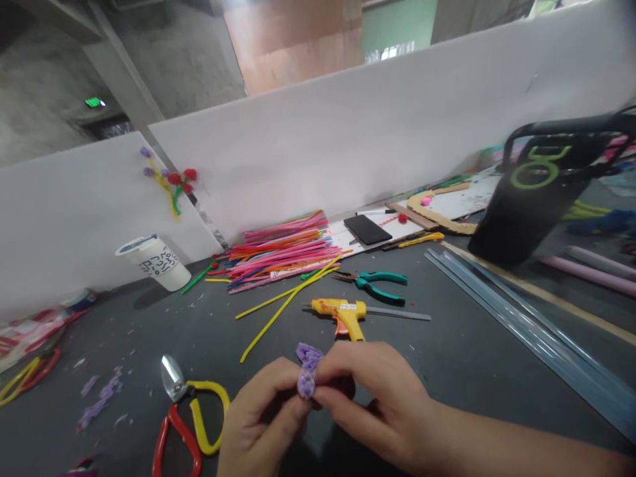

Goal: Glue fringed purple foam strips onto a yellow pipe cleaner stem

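Between my two hands is a small purple pipe-cleaner flower [309, 361], coiled and fuzzy. My left hand [271, 414] pinches it from the left side, thumb and forefinger pressed together. From the right, my right hand [380, 394] grips the same piece between thumb and forefinger, its other fingers curled under. Just beyond my hands lies a yellow glue gun [342, 311] with a grey glue stick in its back. To the left of my left hand are cutting pliers [191, 411] with red and yellow handles.
Behind the glue gun lie teal-handled long-nose pliers [380, 285], yellow pipe cleaners [285, 308] and a pile of pink and orange ones [285, 255]. A white cup [156, 262] stands left. Clear glue sticks [527, 331] and a black power bank-like object [531, 199] are right. Purple scraps [102, 401] lie left.
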Motion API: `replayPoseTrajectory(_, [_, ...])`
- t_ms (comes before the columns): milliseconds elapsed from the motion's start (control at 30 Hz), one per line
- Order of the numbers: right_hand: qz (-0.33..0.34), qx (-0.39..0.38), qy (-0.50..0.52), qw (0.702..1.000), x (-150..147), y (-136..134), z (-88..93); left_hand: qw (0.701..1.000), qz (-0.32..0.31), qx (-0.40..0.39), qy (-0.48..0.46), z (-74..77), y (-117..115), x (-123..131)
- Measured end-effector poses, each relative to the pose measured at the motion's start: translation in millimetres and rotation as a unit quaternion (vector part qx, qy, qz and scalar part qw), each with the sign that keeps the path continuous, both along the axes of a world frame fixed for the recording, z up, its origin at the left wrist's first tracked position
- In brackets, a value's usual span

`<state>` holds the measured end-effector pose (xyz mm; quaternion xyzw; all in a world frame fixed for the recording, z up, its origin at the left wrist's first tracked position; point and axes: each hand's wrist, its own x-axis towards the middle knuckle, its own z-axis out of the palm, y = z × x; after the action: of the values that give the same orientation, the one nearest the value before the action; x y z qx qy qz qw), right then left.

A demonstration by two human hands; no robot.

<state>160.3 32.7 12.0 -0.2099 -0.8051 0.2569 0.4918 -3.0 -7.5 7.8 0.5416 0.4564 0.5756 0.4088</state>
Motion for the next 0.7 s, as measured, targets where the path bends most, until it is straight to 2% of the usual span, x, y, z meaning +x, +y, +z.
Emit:
replayPoseTrajectory(67, [-0.006,-0.007,-0.023,1.0,3,5,4.4,0.993,0.018,-0.078,-0.084,0.5,2,1])
replayPoseTrajectory(167, [-0.102,-0.008,-0.139,0.985,8,18,10.0,0.977,0.029,-0.134,-0.164,2.5,7,-5])
replayPoseTrajectory(200, [-0.148,-0.017,-0.217,0.965,9,23,10.3,0.975,0.026,-0.136,-0.176,3.3,9,-7])
replayPoseTrajectory(267, [-0.223,-0.051,-0.383,0.895,9,34,7.5,0.971,0.021,-0.132,-0.198,5.1,11,-12])
replayPoseTrajectory(300, [-0.239,-0.074,-0.441,0.862,9,39,4.5,0.969,0.022,-0.129,-0.21,6.1,12,-13])
replayPoseTrajectory(367, [-0.248,-0.101,-0.479,0.836,8,46,-3.0,0.963,0.024,-0.127,-0.236,8.2,12,-15])
replayPoseTrajectory(533, [-0.242,-0.145,-0.477,0.833,12,59,-17.0,0.947,-0.014,-0.131,-0.294,11.8,15,-19])
replayPoseTrajectory(700, [-0.214,-0.212,-0.403,0.864,13,77,-26.4,0.944,-0.024,-0.121,-0.306,12.5,19,-22])
